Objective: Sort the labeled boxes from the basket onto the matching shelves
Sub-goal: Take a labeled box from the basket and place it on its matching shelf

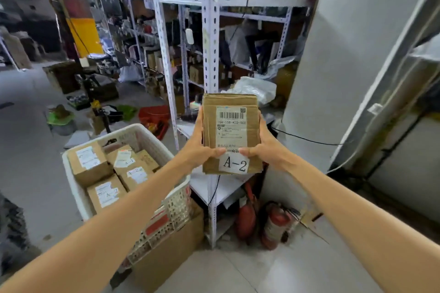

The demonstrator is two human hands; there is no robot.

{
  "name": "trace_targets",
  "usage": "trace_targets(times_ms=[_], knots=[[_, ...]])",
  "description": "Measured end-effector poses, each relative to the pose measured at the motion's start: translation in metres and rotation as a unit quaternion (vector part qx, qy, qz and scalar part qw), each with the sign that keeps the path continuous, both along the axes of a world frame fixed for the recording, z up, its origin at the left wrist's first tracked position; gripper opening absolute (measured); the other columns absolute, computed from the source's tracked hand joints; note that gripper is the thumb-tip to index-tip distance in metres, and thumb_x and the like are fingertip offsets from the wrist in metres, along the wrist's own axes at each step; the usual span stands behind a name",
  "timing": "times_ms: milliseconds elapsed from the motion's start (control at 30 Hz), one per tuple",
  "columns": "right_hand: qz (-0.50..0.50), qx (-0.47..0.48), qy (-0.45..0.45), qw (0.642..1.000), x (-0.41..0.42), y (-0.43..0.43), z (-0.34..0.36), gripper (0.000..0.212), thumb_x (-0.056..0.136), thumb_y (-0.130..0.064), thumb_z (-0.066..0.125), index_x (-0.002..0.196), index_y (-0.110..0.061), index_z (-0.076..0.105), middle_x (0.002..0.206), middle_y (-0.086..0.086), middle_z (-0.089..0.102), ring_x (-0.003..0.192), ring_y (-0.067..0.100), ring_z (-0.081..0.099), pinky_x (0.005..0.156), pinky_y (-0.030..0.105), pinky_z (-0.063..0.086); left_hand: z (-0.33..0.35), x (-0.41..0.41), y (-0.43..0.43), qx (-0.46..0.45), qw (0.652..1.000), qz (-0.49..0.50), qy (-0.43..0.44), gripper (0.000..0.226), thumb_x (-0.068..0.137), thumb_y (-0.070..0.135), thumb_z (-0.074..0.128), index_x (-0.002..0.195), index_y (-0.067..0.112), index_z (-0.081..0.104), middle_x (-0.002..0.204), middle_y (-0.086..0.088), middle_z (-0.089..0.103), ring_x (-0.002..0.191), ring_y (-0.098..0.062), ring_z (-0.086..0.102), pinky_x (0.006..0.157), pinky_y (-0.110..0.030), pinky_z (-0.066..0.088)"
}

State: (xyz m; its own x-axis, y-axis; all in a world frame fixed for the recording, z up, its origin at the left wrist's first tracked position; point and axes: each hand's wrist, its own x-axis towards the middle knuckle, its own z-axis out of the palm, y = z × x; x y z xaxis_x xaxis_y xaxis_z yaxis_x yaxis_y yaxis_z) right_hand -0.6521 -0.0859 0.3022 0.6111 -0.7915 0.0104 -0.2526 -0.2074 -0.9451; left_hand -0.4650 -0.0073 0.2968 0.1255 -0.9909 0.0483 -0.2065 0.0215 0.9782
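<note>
**A:** Head view first: where's the A-2 box (230,131)?

**B:** Up in the air, right of the basket (140,128) and in front of the white rack (210,43), touching neither. The left grip (201,147) and right grip (262,147) each clamp a side edge, thumbs pressing the front just above the A-2 label (234,163).

**A:** How will it handle?

**B:** Probably light, judging by its size. The cardboard is creased, stiff enough, though it could dent. Hold it by the side edges, not the slick label. More boxes (89,163) sit in the basket, near left
</note>
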Motion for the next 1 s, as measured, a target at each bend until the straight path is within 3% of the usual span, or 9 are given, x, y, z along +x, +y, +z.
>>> trace_targets(times_ms=[100,167,267,333,533,633,800,900,1000], knots=[[-0.068,-0.018,0.007,0.998,-0.047,-0.006,0.005,0.116,0.078,0.006,0.071,0.151,-0.025,-0.014,0.149,0.002,0.035,0.136,0.015,0.036,0.112,0.036,0.034,0.005,-0.039,-0.029,-0.006,0.999,-0.053,-0.01,0.122,0.076,-0.001,0.075,0.149,0.044,-0.011,0.139,0.011,0.042,0.128,-0.011,0.045,0.108,-0.039,0.039],[-0.114,-0.026,0.005,0.993,-0.078,-0.01,0.01,0.115,0.078,0.008,0.07,0.15,-0.028,-0.012,0.144,-0.001,0.038,0.131,0.012,0.039,0.107,0.031,0.038,0.009,-0.07,-0.049,-0.013,0.996,-0.091,-0.007,0.118,0.077,-0.003,0.073,0.15,0.04,-0.01,0.134,0.014,0.045,0.127,-0.01,0.045,0.105,-0.03,0.04],[-0.199,-0.023,-0.002,0.98,-0.125,-0.011,0.015,0.118,0.078,0.01,0.068,0.151,-0.031,-0.015,0.143,-0.002,0.039,0.13,0.013,0.04,0.11,0.041,0.036,0.014,-0.116,-0.08,-0.036,0.986,-0.162,0.001,0.113,0.078,-0.007,0.07,0.151,0.034,-0.005,0.133,0.013,0.046,0.126,-0.01,0.045,0.085,-0.008,0.044],[-0.262,-0.029,-0.016,0.964,-0.155,-0.009,0.02,0.116,0.08,0.008,0.067,0.151,-0.034,-0.014,0.142,-0.005,0.04,0.131,0.014,0.04,0.112,0.046,0.035,0.021,-0.148,-0.097,-0.046,0.973,-0.224,0.023,0.113,0.077,-0.01,0.068,0.151,0.034,-0.005,0.134,0.009,0.047,0.122,-0.009,0.049,0.08,-0.005,0.047],[-0.463,-0.088,-0.011,0.882,-0.242,0.035,0.049,0.116,0.079,-0.005,0.074,0.151,-0.029,-0.014,0.145,-0.004,0.038,0.135,0.014,0.036,0.112,0.04,0.032,0.051,-0.257,-0.129,-0.049,0.897,-0.439,0.033,0.117,0.078,-0.009,0.067,0.148,0.044,-0.009,0.14,0.007,0.04,0.127,-0.017,0.045,0.105,-0.04,0.041],[-0.501,-0.091,-0.005,0.861,-0.258,0.054,0.06,0.094,0.083,-0.018,0.073,0.149,-0.034,0.008,0.139,-0.006,0.05,0.128,0.016,0.048,0.109,0.046,0.038,0.062,-0.288,-0.131,-0.048,0.888,-0.454,0.06,0.119,0.077,-0.007,0.068,0.146,0.05,-0.011,0.146,-0.004,0.041,0.129,-0.022,0.047,0.103,-0.049,0.044],[-0.641,-0.141,-0.056,0.752,-0.288,0.118,0.086,0.065,0.092,-0.018,0.063,0.143,-0.033,0.026,0.132,-0.007,0.058,0.114,0.012,0.059,0.095,0.039,0.052,0.084,-0.367,-0.109,-0.066,0.793,-0.602,0.069,0.118,0.08,-0.009,0.065,0.143,0.054,-0.011,0.144,-0.003,0.043,0.124,-0.019,0.052,0.077,-0.022,0.056],[-0.696,-0.15,-0.01,0.702,-0.292,0.162,0.093,0.074,0.088,-0.011,0.067,0.138,-0.04,0.021,0.136,-0.006,0.053,0.117,0.013,0.057,0.096,0.04,0.051,0.092,-0.396,-0.084,-0.064,0.73,-0.674,0.092,0.118,0.079,-0.014,0.063,0.144,0.053,-0.009,0.143,-0.004,0.044,0.124,-0.021,0.053,0.078,-0.026,0.057],[-0.746,-0.16,0.032,0.646,-0.291,0.209,0.094,0.092,0.085,-0.003,0.069,0.149,-0.026,0.007,0.138,-0.008,0.048,0.121,0.006,0.051,0.096,0.029,0.05,0.095,-0.419,-0.052,-0.058,0.671,-0.733,0.098,0.116,0.079,-0.017,0.06,0.147,0.05,-0.006,0.141,-0.007,0.046,0.124,-0.023,0.052,0.085,-0.038,0.057]])
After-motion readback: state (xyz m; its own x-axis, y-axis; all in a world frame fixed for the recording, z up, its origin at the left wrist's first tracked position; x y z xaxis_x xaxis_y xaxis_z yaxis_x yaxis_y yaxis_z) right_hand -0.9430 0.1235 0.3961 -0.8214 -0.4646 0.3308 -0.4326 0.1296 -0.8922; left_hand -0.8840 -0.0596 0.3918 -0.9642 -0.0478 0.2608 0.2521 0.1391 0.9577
